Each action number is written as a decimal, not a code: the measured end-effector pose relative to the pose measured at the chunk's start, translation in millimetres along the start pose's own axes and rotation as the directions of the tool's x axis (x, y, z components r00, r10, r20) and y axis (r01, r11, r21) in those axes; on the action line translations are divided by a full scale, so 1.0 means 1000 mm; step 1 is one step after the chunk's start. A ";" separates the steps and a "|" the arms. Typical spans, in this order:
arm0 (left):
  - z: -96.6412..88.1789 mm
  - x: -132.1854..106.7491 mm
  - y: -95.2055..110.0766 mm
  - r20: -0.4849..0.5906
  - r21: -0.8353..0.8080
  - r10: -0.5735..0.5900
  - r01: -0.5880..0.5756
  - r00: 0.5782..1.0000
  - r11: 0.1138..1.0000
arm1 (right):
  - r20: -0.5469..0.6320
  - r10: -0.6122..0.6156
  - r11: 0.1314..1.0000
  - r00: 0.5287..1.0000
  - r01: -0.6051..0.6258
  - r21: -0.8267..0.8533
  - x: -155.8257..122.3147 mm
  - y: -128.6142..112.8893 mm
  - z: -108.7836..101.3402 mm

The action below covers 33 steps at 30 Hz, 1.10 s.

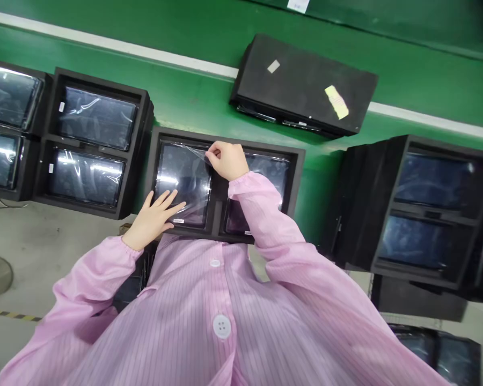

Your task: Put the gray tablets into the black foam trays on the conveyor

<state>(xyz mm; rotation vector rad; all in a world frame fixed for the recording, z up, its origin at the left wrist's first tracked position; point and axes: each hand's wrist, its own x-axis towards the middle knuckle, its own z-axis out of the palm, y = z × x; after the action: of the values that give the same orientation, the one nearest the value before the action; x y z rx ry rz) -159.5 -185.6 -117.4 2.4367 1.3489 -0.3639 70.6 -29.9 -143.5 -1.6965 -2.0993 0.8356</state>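
Right in front of me a black foam tray holds two dark display panels side by side. Over the left panel lies a clear protective film, its upper right corner lifted. My right hand pinches that corner between thumb and fingertips. My left hand is spread flat, fingers resting at the lower left of the same panel, near a small white label. The right panel is partly hidden by my right forearm and sleeve.
Stacked black trays with film-covered panels stand to the left and right. Behind, a black foam block with a yellow paper piece sits on the green work surface. More panels lie low at the right.
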 end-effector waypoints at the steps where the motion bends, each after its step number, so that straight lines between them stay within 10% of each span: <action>1: -0.004 0.002 -0.003 0.021 0.016 0.018 -0.019 1.000 1.000 | -0.001 0.018 1.000 1.000 -0.018 -0.019 0.001 -0.001 -0.002; 16: -0.017 -0.017 -0.047 0.031 0.139 0.258 -0.260 0.966 0.956 | -0.044 0.048 0.997 0.998 -0.051 -0.052 -0.065 0.006 0.028; 27: -0.004 -0.014 -0.034 -0.079 0.094 0.136 -0.129 0.988 0.987 | -0.057 0.030 0.998 0.998 -0.027 0.061 -0.065 0.009 0.031; 33: 0.011 -0.023 -0.042 -0.265 0.104 0.277 -0.259 0.924 0.960 | -0.040 0.097 0.879 0.994 -0.067 0.472 -0.075 0.025 0.017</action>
<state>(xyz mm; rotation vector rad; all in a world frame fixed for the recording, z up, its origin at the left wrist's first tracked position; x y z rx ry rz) -207.5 -186.7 -126.0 2.7634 1.0920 0.0038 99.1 -102.8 -163.6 -1.5253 -1.6141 1.1872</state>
